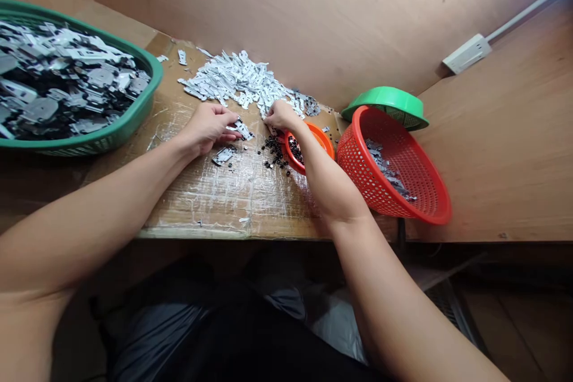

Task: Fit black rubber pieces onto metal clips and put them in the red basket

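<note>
My left hand (212,128) pinches a small stamped metal plate (242,129) between thumb and fingers, a little above the tabletop. Another metal part with a grey face (223,156) lies on the table just below that hand. My right hand (282,117) is closed, fingertips pointing down, at the near edge of a heap of pale metal plates (242,79). Whatever its fingers hold, if anything, is hidden. Below it, small black round pieces (275,152) are scattered beside an orange bowl (325,142), which has more of them inside; my right forearm covers part of the bowl.
A green basket (154,80) piled with metal parts stands at left. On the right a red perforated basket (358,158) leans tilted with metal pieces inside, a green basket (385,98) behind it. Wooden panels (286,12) wall the back and right; a power socket (468,55) is mounted there.
</note>
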